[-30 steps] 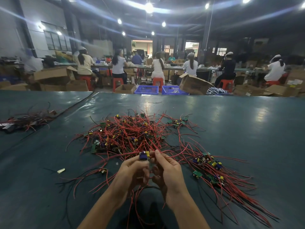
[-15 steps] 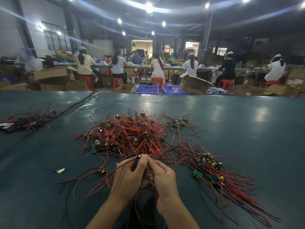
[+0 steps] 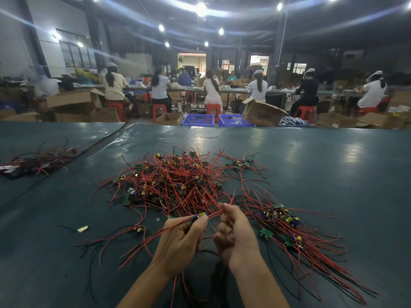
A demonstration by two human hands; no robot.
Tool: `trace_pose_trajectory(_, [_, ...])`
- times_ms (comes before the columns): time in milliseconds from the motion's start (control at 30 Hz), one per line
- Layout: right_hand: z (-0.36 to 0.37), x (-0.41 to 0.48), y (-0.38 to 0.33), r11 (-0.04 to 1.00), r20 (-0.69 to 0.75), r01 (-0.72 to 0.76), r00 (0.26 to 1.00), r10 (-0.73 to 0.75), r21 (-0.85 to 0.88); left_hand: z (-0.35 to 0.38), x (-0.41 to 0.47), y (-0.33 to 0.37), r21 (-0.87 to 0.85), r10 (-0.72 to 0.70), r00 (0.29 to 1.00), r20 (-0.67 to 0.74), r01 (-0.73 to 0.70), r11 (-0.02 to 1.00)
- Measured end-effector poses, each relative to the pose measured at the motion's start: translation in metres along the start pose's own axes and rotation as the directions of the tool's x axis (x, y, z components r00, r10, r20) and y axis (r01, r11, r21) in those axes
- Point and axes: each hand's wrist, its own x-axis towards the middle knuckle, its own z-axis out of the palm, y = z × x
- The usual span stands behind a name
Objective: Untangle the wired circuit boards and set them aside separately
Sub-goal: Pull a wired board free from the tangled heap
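Head view: left hand (image 3: 180, 238) grips a board (image 3: 197, 217) and its red wires. Right hand (image 3: 233, 232), fingers curled, pinches wires (image 3: 214, 214) from the tangle (image 3: 178, 185) just beyond, on the table (image 3: 311, 163). Separated boards (image 3: 281, 218) lie right.

The green table (image 3: 333, 174) bears a tangled heap of wired circuit boards (image 3: 178, 181), a straighter bunch (image 3: 287, 223) and a pale scrap (image 3: 82, 228).
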Motion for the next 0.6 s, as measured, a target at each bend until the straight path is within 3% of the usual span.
trace_pose_trajectory(200, [-0.011, 0.009, -0.016, 0.989, -0.009, 0.081, 0.997, -0.081, 0.121, 0.003, -0.002, 0.005, -0.095, -0.072, 0.994, 0.087, 0.081, 0.992])
trace_pose_trajectory(300, [-0.008, 0.007, -0.007, 0.99, -0.021, 0.14, 0.99, -0.139, 0.005, 0.002, -0.001, 0.003, -0.114, -0.104, 0.992, 0.066, 0.111, 0.987])
trace_pose_trajectory(433, [0.002, -0.006, 0.012, 0.932, 0.092, 0.17, 0.985, -0.148, -0.322, 0.0, 0.001, 0.003, -0.16, -0.121, 0.993, -0.005, 0.118, 0.98])
trace_pose_trajectory(600, [0.006, -0.01, 0.012, 0.931, 0.07, 0.095, 0.995, -0.075, -0.351, -0.005, 0.002, 0.002, -0.101, -0.109, 0.994, 0.027, 0.111, 0.989])
